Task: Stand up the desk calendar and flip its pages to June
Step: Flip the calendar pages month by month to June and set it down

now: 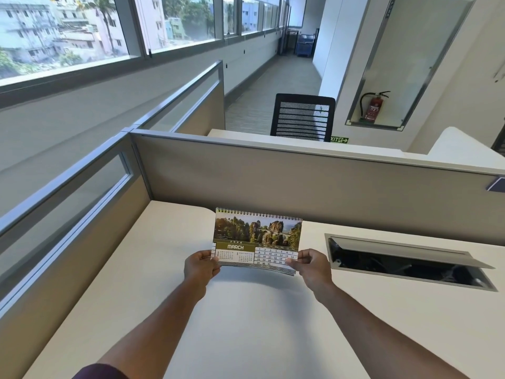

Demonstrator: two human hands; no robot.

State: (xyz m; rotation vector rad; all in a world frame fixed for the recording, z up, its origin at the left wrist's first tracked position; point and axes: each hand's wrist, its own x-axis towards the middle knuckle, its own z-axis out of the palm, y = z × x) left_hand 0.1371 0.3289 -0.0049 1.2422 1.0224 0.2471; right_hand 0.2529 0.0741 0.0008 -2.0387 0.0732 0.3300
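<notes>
Presently the desk calendar [258, 239] is held above the desk [169, 269], spiral edge uppermost, showing March; left hand [199, 266] and right hand [311, 265] each pinch a lower corner. Flipping appears under way; three pages remain to reach June.

Calendar [258, 239] above desk [153, 255]; cable hatch [404, 258] right, seemingly open

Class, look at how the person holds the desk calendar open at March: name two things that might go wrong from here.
1. Both hands, left hand and right hand, pinch only the bottom corners of the desk calendar, so it may sag or slip.
2. The open cable hatch lies close on the right; a dropped calendar might slide in.
</notes>
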